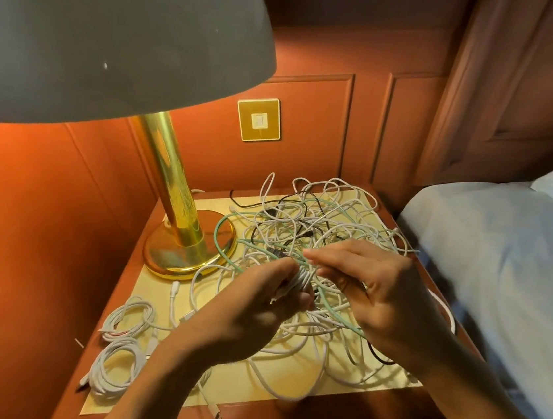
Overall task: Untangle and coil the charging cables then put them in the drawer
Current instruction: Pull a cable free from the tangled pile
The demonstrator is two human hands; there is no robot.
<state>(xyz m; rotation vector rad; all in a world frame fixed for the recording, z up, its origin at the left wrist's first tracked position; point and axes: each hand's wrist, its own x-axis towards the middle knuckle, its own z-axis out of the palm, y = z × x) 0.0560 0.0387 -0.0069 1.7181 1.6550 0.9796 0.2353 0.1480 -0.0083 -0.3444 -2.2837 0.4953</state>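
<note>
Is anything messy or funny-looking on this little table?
Yes: a big tangle of white, green and black cables sprawls over the nightstand, one white loop hanging off its right edge by the bed. The left hand and right hand hold a white bundle mid-heap. Two coiled cables at front left look tidy.

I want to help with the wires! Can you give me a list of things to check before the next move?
1. Left hand grips the small white coil: ok.
2. Right hand has the loose strand: cannot tell; its fingertips are at the coil, but the strand is hidden.
3. Coil free of the tangle: not ok, knotted cables lie all around it.
4. Green cable clear of the lamp base: not ok, it loops against it.
5. Finished coils at the front left corner tidy: ok.
6. Drawer open and ready: cannot tell, it is not in view.
</note>
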